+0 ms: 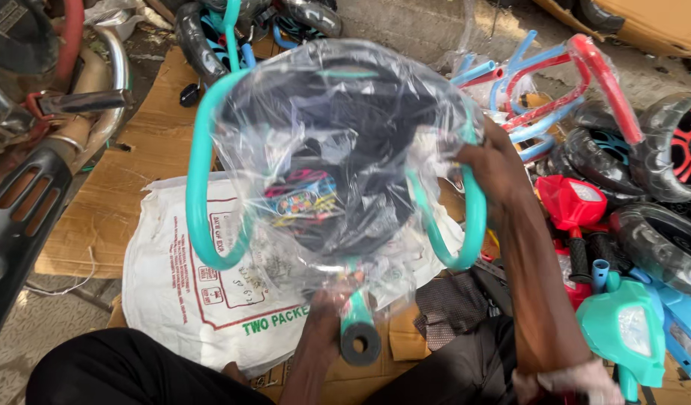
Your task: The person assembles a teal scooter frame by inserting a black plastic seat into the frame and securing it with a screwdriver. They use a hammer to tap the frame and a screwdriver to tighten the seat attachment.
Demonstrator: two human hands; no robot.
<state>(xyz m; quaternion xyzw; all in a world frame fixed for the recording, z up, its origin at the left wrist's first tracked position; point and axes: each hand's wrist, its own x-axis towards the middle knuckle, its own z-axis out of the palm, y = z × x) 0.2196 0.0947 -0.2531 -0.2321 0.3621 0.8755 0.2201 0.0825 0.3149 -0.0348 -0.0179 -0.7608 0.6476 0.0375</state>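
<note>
- Teal tubular frame (197, 172) with a dark seat, wrapped in a clear plastic bag (338, 112): held up in mid-air in front of the person, above a white printed sack (176, 281) and flattened cardboard (135, 150) on the ground.
- Left hand (332, 315): fingers closed around the frame's lower teal stem, just above its round black end cap (360, 343); bag plastic is bunched under the grip. The forearm rises from below, near the person's dark-trousered knee (128, 371).
- Right hand (489, 161): clamped on the frame's right-side curved tube, at the edge of the bag; the arm stretches forward and upward, nearly straight, with a pale cuff at its near end.
- The two hands are well apart, one low at the stem, one high at the side.
- Right of the frame: a heap of toy-vehicle parts, including black wheels (664, 146), red and blue tubes (563, 82), a red housing (570, 201) and a teal housing (626, 330).
- Left edge: dark metal machinery (23, 202).
</note>
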